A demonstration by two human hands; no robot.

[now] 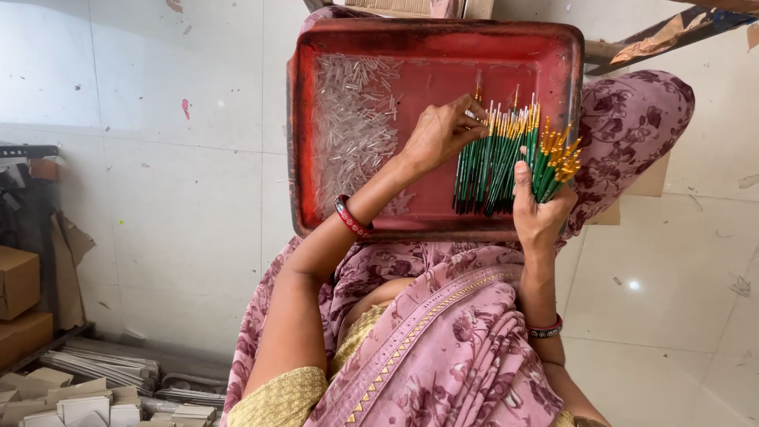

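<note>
Head cam looks straight down at a red tray (431,38) resting on the person's lap, with a heap of clear little tubes (356,119) on its left side and a row of green sticks with orange-yellow tips (490,158) lying on the right side. The right hand (541,209) is clenched around a fat bundle of the same green sticks (553,158), tips fanned up and away, thumb pressed along the front. The left hand (439,130) reaches across from the left, wrist bent, fingertips pinched at the tips of the sticks in the tray; can't tell if it's got just one or a few.

My take on doing this bit well: keep the bundle squeezed low so the tips stay level, and pick near the tip end with a light pinch so neighbours don't get dragged along. Left forearm angles up from the lap, red bangle (352,217) at the wrist.
</note>
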